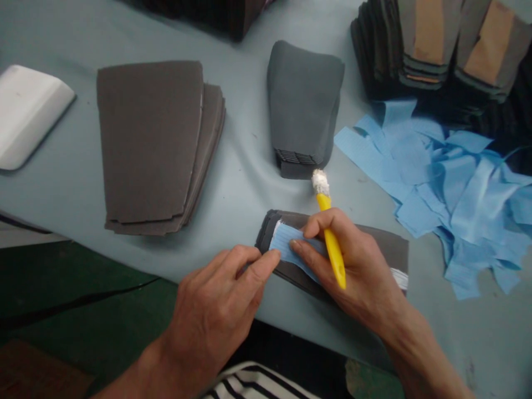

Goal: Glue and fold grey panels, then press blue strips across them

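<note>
A dark grey fabric piece (384, 244) lies near the table's front edge, with a light blue fabric strip (286, 238) along it. White paste shows at the strip's left end and at the piece's right end. My right hand (353, 260) grips a yellow-handled brush (333, 255), its white-coated bristles pointing up and away. The thumb of that hand also rests on the blue strip. My left hand (224, 302) has its fingers bent together, with fingertips touching the strip's left end. What lies under its curled fingers is hidden.
Stacked dark brown-grey panels (149, 138) lie at the left, beside a white object (33, 113). Behind the work is a grey stack (305, 102). Loose blue strips (461, 183) pile up at the right, below dark stacks with tan bands (430, 33).
</note>
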### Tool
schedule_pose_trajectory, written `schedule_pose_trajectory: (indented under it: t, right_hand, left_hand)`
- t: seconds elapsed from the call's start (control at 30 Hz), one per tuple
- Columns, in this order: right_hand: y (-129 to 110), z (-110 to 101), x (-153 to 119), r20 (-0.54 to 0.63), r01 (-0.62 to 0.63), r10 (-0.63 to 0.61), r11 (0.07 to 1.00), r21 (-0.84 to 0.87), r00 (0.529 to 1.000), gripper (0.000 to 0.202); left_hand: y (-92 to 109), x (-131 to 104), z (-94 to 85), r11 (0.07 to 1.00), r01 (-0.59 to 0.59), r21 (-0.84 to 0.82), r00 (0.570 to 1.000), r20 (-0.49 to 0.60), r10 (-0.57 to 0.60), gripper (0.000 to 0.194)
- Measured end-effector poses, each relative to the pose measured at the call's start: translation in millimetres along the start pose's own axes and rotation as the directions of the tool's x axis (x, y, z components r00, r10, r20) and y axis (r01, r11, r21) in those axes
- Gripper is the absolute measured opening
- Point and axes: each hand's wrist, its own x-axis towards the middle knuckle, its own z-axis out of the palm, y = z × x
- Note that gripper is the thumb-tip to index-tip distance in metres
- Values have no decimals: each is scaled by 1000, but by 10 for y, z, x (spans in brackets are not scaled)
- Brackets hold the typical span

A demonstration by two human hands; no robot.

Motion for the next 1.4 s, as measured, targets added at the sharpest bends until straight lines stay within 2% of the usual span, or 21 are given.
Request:
schedule_pose_trajectory:
  t: [0.4, 0.8, 1.13, 1.4]
  right_hand:
    - [-17, 11, 1, -24, 5, -5, 1000, -19, 1000, 13]
    - [-67, 78, 25, -165, 43, -48, 998, -34, 985, 17]
    - [-96, 97, 48, -154, -29, 17, 997, -72, 988, 10]
    - [-93, 102, 54, -169, -27, 9, 995, -99, 986, 10]
  left_hand:
    - [37, 67, 25, 992, -8, 124, 1000, -24, 11, 22]
    - [40, 56, 33, 991, 8, 133, 999, -53, -1, 23]
    - [53, 51, 36, 991, 14, 135, 1000, -28, -10, 24]
    - [67, 53, 39, 992, 42, 119, 999, -23, -39, 24]
